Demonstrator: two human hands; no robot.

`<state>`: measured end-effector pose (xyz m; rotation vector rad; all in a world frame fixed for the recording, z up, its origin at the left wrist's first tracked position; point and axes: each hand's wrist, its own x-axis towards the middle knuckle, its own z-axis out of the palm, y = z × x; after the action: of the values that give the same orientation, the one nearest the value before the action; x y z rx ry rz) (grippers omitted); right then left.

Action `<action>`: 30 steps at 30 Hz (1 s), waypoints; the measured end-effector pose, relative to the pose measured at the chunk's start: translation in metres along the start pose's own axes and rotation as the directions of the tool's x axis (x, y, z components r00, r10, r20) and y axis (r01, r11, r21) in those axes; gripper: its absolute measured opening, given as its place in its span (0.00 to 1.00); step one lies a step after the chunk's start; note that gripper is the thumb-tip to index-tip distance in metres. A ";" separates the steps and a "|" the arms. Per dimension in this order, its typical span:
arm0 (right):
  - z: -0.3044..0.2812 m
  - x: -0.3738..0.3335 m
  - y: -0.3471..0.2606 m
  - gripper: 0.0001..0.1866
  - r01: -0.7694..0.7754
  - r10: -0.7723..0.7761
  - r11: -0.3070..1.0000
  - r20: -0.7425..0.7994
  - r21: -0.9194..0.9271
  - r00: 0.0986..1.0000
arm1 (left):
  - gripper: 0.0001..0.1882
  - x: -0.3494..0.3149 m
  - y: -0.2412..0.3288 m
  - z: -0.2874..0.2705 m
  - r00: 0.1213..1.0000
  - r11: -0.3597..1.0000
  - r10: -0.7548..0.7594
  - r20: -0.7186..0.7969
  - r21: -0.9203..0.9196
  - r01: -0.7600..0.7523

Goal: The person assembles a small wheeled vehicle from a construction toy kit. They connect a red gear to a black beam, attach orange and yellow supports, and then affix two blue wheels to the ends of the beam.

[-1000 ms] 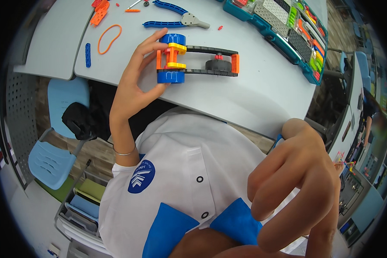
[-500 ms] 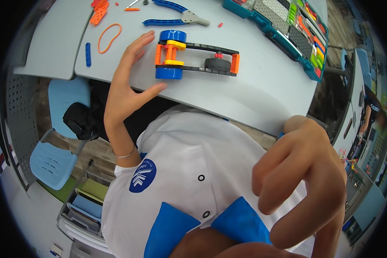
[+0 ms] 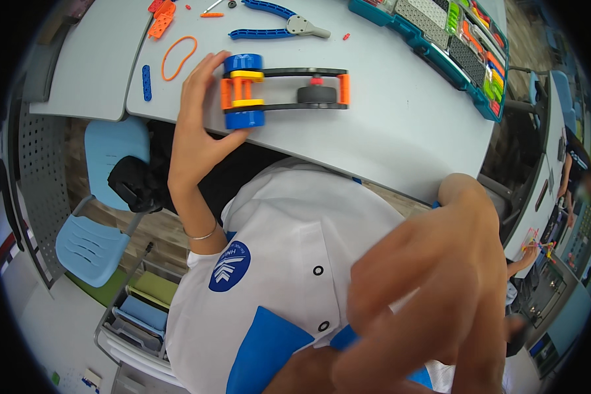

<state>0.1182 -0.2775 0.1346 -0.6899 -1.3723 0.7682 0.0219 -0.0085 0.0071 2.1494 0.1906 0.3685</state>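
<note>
A small toy vehicle (image 3: 247, 92) built of plastic parts lies near the table's front edge. It has blue wheels, yellow and orange pieces, long black beams and a single dark wheel (image 3: 316, 95) between the beams at its right end. My left hand (image 3: 200, 128) curves around the blue-wheeled end, thumb and fingers spread apart. Its fingertips come up to the far blue wheel and the thumb lies by the near one; whether they press on them is hard to tell. Close to the camera at lower right, my right hand (image 3: 433, 276) is blurred with bent fingers; its fingertips are hidden.
Blue-handled pliers (image 3: 292, 25), an orange rubber band (image 3: 178, 58), a blue beam (image 3: 147, 83) and orange pieces (image 3: 162, 20) lie on the table (image 3: 387, 125). A teal parts case (image 3: 440, 60) stands at far right. Blue chairs (image 3: 93, 248) are at left; people work at right.
The vehicle has moved left across the table, deeper between my left thumb and fingers. My right hand has shifted left and lower and is more blurred. The whole view has shifted slightly.
</note>
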 end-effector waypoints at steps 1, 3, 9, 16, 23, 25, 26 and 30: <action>-0.015 0.027 0.003 0.19 -0.002 0.004 0.999 0.043 -0.051 0.999 | 0.48 -0.004 -0.002 -0.004 1.000 1.000 -0.018 -0.017 0.004 0.018; -0.025 0.052 0.009 0.22 -0.058 0.062 0.998 0.123 -0.034 0.991 | 0.48 -0.009 -0.001 -0.013 0.996 1.000 -0.026 -0.082 0.015 0.027; -0.004 0.092 -0.054 0.16 -0.649 0.692 0.683 0.011 -0.334 0.722 | 0.48 -0.021 0.007 -0.020 0.994 0.997 -0.031 -0.108 0.069 0.039; -0.039 0.056 -0.001 0.30 -0.358 0.333 0.859 -0.131 -0.366 0.934 | 0.48 -0.011 0.012 0.004 0.992 0.994 0.051 -0.117 -0.094 -0.063; -0.059 -0.027 0.093 0.39 -0.392 0.369 0.265 -0.283 -0.881 0.885 | 0.48 -0.025 0.013 -0.010 0.971 0.978 -0.048 -0.236 -0.210 -0.003; -0.059 -0.039 0.107 0.38 -0.386 0.314 0.276 -0.297 -0.880 0.902 | 0.48 -0.027 0.010 -0.016 0.959 0.974 -0.090 -0.268 -0.223 0.030; -0.061 -0.040 0.112 0.38 -0.383 0.310 0.291 -0.292 -0.876 0.905 | 0.47 -0.026 0.008 -0.018 0.955 0.972 -0.087 -0.283 -0.234 0.019; -0.064 -0.026 0.125 0.38 -0.342 0.286 0.351 -0.248 -0.872 0.926 | 0.43 -0.024 0.002 -0.020 0.946 0.973 -0.088 -0.313 -0.230 0.014</action>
<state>0.1714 -0.2242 0.0133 -1.9008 -1.5821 0.1846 -0.0076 -0.0009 0.0148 1.8470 0.3712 0.6787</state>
